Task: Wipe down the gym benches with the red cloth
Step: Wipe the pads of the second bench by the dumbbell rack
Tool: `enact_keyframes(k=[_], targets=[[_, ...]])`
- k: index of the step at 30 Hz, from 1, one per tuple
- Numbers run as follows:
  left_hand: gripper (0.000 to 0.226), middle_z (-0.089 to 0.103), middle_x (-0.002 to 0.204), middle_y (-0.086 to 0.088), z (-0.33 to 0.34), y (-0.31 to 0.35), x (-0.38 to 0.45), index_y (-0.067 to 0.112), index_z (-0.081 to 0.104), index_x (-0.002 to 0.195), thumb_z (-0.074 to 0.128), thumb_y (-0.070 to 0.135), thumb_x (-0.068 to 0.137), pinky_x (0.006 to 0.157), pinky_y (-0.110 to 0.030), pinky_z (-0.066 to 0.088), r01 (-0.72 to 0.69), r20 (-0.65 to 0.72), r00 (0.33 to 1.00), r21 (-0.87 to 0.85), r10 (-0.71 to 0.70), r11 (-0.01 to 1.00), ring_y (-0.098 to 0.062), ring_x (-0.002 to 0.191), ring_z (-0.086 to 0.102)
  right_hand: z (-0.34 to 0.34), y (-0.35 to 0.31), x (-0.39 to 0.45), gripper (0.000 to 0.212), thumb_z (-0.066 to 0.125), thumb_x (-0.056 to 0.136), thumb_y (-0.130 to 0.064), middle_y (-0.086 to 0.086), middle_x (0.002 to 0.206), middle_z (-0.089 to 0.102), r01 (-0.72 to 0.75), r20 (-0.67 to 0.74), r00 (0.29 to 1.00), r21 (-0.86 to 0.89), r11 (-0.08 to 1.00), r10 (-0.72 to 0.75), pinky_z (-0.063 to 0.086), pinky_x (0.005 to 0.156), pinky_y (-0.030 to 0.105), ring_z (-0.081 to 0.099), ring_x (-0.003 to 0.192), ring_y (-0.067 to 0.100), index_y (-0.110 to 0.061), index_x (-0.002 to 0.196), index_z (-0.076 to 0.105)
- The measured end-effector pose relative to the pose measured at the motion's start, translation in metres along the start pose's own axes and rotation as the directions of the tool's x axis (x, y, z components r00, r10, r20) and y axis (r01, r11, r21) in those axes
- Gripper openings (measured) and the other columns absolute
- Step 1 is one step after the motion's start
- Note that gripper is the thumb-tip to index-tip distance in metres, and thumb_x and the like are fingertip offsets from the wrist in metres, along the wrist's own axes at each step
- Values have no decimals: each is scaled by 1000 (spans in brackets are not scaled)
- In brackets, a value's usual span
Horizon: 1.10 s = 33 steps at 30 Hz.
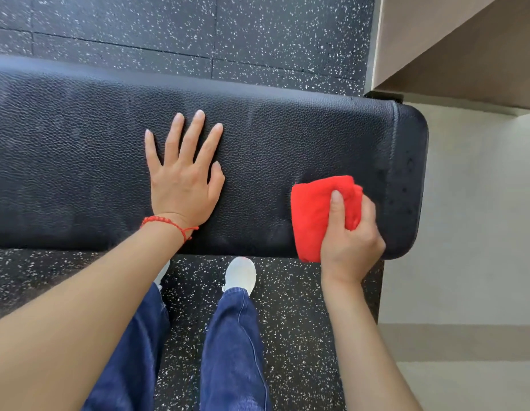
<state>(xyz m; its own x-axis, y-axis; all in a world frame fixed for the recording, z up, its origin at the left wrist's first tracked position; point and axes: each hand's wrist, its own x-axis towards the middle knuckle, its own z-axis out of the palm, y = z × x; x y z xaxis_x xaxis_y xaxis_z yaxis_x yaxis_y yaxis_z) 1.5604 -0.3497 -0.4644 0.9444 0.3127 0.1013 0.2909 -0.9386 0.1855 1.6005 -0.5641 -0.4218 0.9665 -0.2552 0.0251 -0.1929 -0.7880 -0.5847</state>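
Note:
A black padded gym bench [80,161] runs across the view from the left edge to its rounded right end. My left hand [185,179] lies flat on the pad near the middle, fingers straight and spread. Near the bench's right end and front edge, my right hand [351,235] grips a folded red cloth [311,215], thumb on top, pressing it onto the pad. Small wet spots show on the pad's right end beyond the cloth.
Speckled black rubber flooring [198,31] lies behind and in front of the bench. To the right, a pale smooth floor [480,232] begins and a beige wall or ledge [465,40] rises at the top right. My legs and white shoes [240,274] stand just before the bench.

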Motion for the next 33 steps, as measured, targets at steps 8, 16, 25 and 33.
enact_keyframes(k=[8,16,25,33], targets=[[41,47,139,-15,-1,-5,0,9,56,126,48,19,87,107,-61,13,-13,-60,998,-145,5,989,-34,132,36,17,-29,-40,51,50,80,-51,9,87,70,179,119,976,25,983,-181,37,68,25,66,76,27,-11,107,65],[39,52,131,-18,-25,-39,-43,5,61,119,49,13,83,103,-55,28,67,-93,991,-234,-91,970,-35,125,44,19,-39,-59,58,54,73,-58,6,88,68,332,255,905,78,940,-341,42,68,26,64,77,23,-11,105,64],[44,39,144,-16,-30,-106,-119,13,49,134,46,20,91,107,-57,16,240,-120,961,-95,-250,966,-32,134,31,39,-49,-101,45,61,76,-43,13,82,67,521,270,798,141,842,-539,39,65,24,51,78,14,-4,98,66],[45,34,147,-17,-41,-177,-141,12,44,138,39,27,96,107,-58,16,266,-134,953,-62,-273,962,-37,136,28,64,-77,-129,44,62,78,-43,16,81,67,660,235,705,130,740,-670,39,64,28,51,78,18,-3,97,66]])
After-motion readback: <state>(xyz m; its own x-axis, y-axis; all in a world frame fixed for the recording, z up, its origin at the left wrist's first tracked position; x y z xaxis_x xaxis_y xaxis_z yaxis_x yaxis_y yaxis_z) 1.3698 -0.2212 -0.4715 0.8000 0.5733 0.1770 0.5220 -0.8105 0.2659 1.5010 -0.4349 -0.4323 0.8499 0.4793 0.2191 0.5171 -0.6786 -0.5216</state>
